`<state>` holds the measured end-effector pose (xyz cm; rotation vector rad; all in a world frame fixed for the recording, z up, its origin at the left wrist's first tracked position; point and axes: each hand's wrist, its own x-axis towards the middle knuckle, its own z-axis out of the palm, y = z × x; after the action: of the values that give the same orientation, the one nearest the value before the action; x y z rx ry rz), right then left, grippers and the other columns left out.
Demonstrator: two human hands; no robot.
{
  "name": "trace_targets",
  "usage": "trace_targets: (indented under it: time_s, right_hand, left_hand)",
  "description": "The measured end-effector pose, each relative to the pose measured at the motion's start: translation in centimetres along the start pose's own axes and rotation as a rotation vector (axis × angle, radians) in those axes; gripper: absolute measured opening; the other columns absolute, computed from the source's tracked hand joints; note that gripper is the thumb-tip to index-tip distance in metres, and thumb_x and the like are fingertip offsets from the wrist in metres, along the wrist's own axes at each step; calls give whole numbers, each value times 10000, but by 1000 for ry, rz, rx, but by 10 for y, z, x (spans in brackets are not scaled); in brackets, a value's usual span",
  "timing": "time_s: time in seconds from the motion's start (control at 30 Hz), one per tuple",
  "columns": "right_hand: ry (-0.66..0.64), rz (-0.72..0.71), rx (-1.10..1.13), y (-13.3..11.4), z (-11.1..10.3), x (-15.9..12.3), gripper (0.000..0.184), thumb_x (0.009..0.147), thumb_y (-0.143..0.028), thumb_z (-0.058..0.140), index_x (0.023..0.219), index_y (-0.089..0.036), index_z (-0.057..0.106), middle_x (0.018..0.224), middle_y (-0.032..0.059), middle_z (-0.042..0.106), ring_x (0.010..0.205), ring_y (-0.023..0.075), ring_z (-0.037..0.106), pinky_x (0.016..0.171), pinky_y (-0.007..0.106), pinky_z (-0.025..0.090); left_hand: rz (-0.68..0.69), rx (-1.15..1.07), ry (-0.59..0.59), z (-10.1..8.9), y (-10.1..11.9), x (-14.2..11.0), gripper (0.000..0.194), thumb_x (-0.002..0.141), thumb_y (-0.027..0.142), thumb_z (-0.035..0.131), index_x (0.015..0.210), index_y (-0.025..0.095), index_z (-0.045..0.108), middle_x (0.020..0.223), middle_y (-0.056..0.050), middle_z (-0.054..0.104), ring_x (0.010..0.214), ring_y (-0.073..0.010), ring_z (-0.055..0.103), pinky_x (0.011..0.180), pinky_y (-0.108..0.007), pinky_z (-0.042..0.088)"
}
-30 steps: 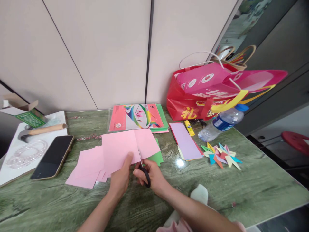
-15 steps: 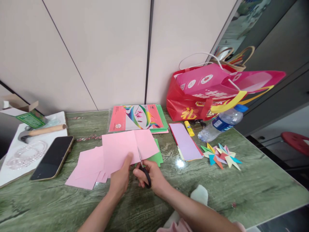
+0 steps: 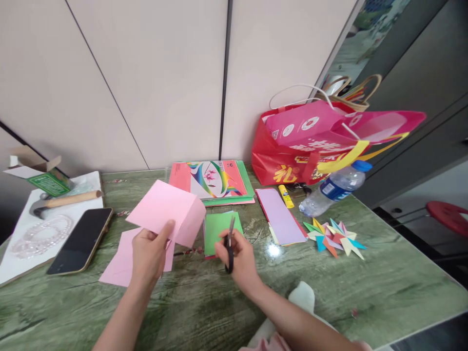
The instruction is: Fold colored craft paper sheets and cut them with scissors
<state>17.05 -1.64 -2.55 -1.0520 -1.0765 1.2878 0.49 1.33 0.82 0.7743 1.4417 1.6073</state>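
Pinched in my left hand (image 3: 149, 251) is a pink sheet of paper (image 3: 161, 204), raised above the table with a crease near its right side and that part bent over. My right hand (image 3: 239, 256) is closed around black-handled scissors (image 3: 229, 248), blades pointing up and away from the paper. Beneath the left hand lie more pink paper pieces (image 3: 119, 263). A small stack of green paper squares (image 3: 217, 231) rests on the table just beyond the scissors.
Behind lies a pack of coloured paper (image 3: 179, 178). To the right are purple paper strips (image 3: 280, 214), a glue stick (image 3: 285, 196), a plastic bottle (image 3: 334, 190), folded paper stars (image 3: 334, 236) and a red bag (image 3: 265, 161). A phone (image 3: 80, 241) and hammer (image 3: 69, 200) sit left.
The scissors have come out of the pink sheet and moved slightly right. My left hand has carried the sheet left and tilted it, uncovering the green squares.
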Motion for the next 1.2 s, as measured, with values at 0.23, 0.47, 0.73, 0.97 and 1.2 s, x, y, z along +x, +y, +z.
trace_targets:
  time_s: [0.23,0.47,0.73,0.97,1.2]
  right_hand:
    - [167,-70,61,-2,-11,17,310,694,-357,630,880,-205,434,714,4,581,681,155,568,710,301,436]
    - [135,-3,132,-2,-10,18,296,708,-402,605,867,-205,452,717,16,625,644,164,600,680,312,457]
    - [-157,296,295,3,-7,13,330,556,-275,743,834,-160,608,634,-34,601,525,97,525,513,209,406]
    - [-160,475,714,4,-9,16,297,567,-202,727,839,-168,611,770,4,677,637,132,606,581,238,465]
    - [50,556,920,4,-10,22,155,612,-104,677,720,-187,604,708,-36,687,642,115,618,627,246,499]
  left_hand:
    - [-76,129,-322,-14,3,7,298,594,300,695,801,98,621,754,-88,675,647,-178,599,603,-293,468]
    - [-318,218,-759,-25,13,3,184,673,305,630,635,126,623,488,-38,593,400,-111,499,409,-222,402]
    - [-581,191,-858,-25,21,-4,259,646,356,650,760,125,622,502,-24,572,241,-25,334,232,-141,192]
    - [-417,17,-639,-12,9,-7,454,589,424,672,970,182,626,729,-78,670,511,-152,585,443,-229,441]
    - [-48,419,-715,2,-10,-30,443,398,232,772,829,252,672,882,-74,682,921,-287,570,816,-371,434]
